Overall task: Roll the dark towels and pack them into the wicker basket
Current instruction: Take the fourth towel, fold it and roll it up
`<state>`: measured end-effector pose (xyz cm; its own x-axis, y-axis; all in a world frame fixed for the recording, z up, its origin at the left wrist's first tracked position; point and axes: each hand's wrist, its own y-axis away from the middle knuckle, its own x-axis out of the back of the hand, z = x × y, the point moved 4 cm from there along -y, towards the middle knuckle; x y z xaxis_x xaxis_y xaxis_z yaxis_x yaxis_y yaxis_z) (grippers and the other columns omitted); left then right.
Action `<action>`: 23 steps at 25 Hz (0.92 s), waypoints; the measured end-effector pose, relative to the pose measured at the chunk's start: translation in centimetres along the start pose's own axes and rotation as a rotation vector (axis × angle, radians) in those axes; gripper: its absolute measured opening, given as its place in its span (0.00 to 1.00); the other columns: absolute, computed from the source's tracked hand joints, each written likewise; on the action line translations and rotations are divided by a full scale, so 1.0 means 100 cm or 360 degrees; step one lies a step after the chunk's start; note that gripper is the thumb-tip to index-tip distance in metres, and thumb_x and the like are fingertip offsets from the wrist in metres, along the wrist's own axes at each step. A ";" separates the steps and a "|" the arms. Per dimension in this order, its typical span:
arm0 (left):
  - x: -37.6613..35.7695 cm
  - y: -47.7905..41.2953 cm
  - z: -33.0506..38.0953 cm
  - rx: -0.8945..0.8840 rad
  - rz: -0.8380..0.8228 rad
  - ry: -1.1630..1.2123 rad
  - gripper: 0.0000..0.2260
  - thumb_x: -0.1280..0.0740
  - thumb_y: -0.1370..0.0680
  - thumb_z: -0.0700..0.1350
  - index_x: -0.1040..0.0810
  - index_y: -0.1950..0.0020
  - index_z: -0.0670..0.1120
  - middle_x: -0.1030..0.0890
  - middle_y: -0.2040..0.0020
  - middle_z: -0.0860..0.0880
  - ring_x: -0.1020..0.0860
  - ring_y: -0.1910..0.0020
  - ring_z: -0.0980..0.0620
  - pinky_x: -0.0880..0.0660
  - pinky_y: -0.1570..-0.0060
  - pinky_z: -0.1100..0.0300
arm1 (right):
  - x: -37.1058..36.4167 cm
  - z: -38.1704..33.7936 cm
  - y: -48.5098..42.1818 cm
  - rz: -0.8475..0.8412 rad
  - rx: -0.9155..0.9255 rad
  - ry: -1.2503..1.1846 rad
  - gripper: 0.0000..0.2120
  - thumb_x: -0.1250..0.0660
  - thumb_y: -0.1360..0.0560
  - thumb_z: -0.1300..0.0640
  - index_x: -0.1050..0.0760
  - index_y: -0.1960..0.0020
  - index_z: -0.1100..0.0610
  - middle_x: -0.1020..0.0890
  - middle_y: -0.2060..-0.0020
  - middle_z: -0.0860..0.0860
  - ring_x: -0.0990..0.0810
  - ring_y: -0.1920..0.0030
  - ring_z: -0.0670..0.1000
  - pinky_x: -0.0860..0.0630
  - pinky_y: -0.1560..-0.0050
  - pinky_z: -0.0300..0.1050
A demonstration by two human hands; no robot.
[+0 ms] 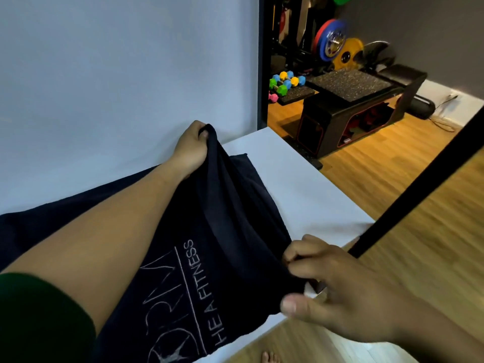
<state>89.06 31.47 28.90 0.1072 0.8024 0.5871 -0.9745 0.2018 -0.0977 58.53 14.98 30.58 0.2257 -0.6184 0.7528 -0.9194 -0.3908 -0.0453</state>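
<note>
Over the white table (pixel 309 179), my left hand (pixel 192 150) is gripping the far corner of a dark towel (pixel 225 226), with the fingers curling round a bunch of the cloth and holding it up off the surface. My right hand (pixel 337 286) is pinching the near edge of the same towel between thumb and fingertips, close to the table's front edge. The towel is hanging slack between the two grips, with folds running from one hand to the other. Its lower part is lying on the table top with white lettering (pixel 201 292) facing up, partly reading "FITNESS".

My left forearm is reaching across the towel, and a green sleeve (pixel 39 318) is showing at my upper arm. More dark cloth (pixel 65 208) is lying on the table beyond that forearm; I cannot tell whether it is the same towel or another.

A black pole (pixel 419 187) is slanting across the right side, and my bare toes (pixel 269 358) are showing on the wooden floor (pixel 392 166). Farther off, coloured dumbbells (pixel 285 82), weight plates (pixel 332 43) and a black bench (pixel 400 74) are sitting by the wall.
</note>
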 end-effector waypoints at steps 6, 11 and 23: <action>-0.005 0.001 -0.008 0.0025 0.0048 -0.0022 0.10 0.48 0.15 0.46 0.28 0.47 0.49 0.25 0.55 0.53 0.27 0.55 0.52 0.30 0.55 0.58 | -0.004 0.023 0.029 0.0212 -0.0353 0.0019 0.07 0.37 0.21 0.41 0.29 0.52 0.43 0.25 0.71 0.44 0.27 0.69 0.48 0.31 0.68 0.45; -0.005 0.001 0.000 0.0018 -0.0152 -0.0086 0.11 0.45 0.16 0.48 0.24 0.42 0.49 0.21 0.49 0.51 0.22 0.46 0.47 0.26 0.43 0.52 | 0.036 0.021 -0.010 -0.0216 -0.0587 -0.0088 0.08 0.36 0.22 0.41 0.22 0.52 0.44 0.18 0.61 0.39 0.19 0.65 0.44 0.25 0.63 0.38; 0.032 0.012 0.035 -0.0172 -0.0486 -0.0285 0.08 0.40 0.16 0.42 0.21 0.48 0.47 0.18 0.51 0.48 0.21 0.53 0.51 0.25 0.50 0.58 | 0.044 0.091 -0.254 0.0039 -0.0929 0.0062 0.12 0.31 0.23 0.53 0.26 0.55 0.63 0.18 0.57 0.59 0.19 0.59 0.59 0.25 0.65 0.44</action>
<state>87.54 32.31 33.51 0.3446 0.5869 0.7326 -0.8755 0.4826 0.0253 85.78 15.95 29.04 0.2002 -0.5926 0.7802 -0.9520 0.0704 0.2978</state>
